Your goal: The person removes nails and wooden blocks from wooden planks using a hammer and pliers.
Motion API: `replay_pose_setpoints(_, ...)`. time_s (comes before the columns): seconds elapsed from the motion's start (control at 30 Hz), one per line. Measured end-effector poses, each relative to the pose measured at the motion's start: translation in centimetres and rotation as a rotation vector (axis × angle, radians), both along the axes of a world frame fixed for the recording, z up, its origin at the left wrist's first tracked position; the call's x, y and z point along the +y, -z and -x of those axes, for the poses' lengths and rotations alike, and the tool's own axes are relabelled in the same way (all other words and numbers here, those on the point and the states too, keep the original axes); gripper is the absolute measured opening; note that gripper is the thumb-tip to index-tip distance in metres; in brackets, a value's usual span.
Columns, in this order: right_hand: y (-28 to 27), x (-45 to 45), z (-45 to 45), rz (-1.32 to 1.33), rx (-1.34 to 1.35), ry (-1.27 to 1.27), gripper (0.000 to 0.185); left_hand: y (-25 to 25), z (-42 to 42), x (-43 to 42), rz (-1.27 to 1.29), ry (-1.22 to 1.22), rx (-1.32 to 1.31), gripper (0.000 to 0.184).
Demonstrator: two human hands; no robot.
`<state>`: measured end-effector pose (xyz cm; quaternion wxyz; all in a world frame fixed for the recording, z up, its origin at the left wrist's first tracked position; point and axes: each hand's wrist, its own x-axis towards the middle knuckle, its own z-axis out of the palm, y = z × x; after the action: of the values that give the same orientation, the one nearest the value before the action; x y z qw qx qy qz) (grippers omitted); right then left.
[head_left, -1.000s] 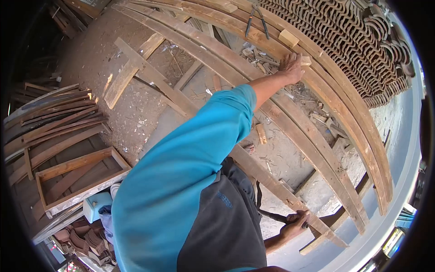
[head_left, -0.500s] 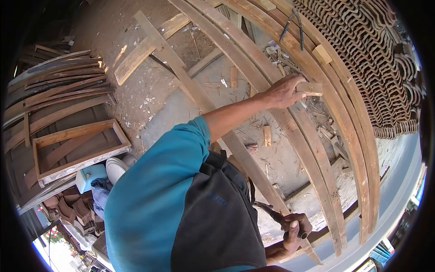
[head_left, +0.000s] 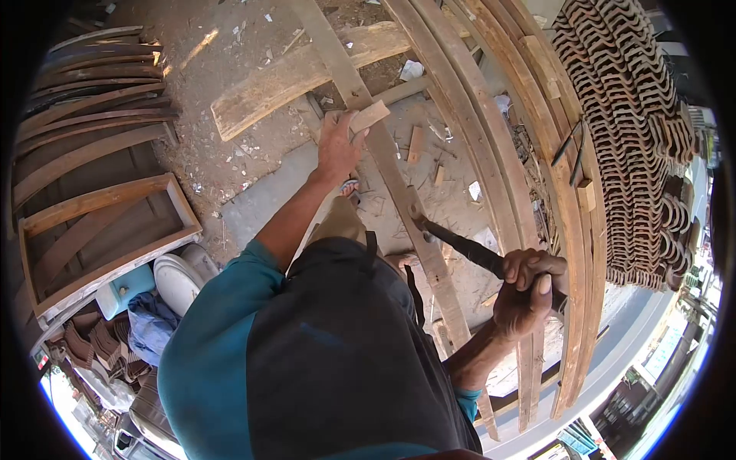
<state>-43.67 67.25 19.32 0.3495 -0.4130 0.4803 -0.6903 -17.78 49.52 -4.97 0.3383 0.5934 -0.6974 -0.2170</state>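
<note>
My left hand (head_left: pixel 337 149) is closed around a small wood block (head_left: pixel 369 116), which lies across a long narrow plank (head_left: pixel 389 157). My right hand (head_left: pixel 529 291) grips the dark, wrapped handle of a hammer (head_left: pixel 466 249). The hammer's head rests on or just above the same plank, further down from the block; whether it touches I cannot tell. Several long beams (head_left: pixel 491 165) run alongside to the right. Pincers with dark handles (head_left: pixel 571 153) lie on the outermost beams.
Stacked roof tiles (head_left: pixel 613 153) stand right of the beams. A rough board (head_left: pixel 284 80) crosses under the plank. Wood scraps (head_left: pixel 415 146) litter the floor. At left are a wooden frame (head_left: pixel 100 203), a pile of boards (head_left: pixel 92 115) and a light blue container (head_left: pixel 126 290).
My left hand has moved the wood block leftward from the right-hand beams onto the narrow plank. My right hand has risen with the hammer, its head now over the plank. The view has shifted.
</note>
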Motion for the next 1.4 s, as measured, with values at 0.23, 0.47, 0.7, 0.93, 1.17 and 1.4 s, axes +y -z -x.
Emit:
replay_pose_setpoints(0.23,1.4,-18.0,-9.9,-0.052,0.186,-0.010,0.052,2.2,-1.4,-3.1,0.008,-0.039,0.064,0.046)
replay_pose_setpoints(0.47,2.5,-29.9,-14.7,-0.207,0.364,-0.029,0.054,2.0,-1.4,-3.4,-0.131,-0.062,0.130,0.047)
replay_pose_setpoints(0.7,3.6,-41.2,-17.2,-0.641,0.772,0.107,0.063,1.9,-1.2,-3.5,-0.206,-0.034,0.287,0.046)
replay_pose_setpoints(0.93,5.7,-41.2,-15.1,-0.408,0.436,0.148,0.053,1.0,-1.1,-3.5,-0.209,-0.064,0.316,0.044)
replay_pose_setpoints(1.17,-0.3,-35.9,-17.1,-0.337,0.456,-0.669,0.047,0.7,-1.6,-3.1,-0.242,-0.068,0.248,0.043)
replay_pose_setpoints(1.4,1.7,-31.6,-14.7,-0.105,0.117,-0.255,0.045,0.2,-0.6,-3.1,-0.323,-0.107,0.159,0.043)
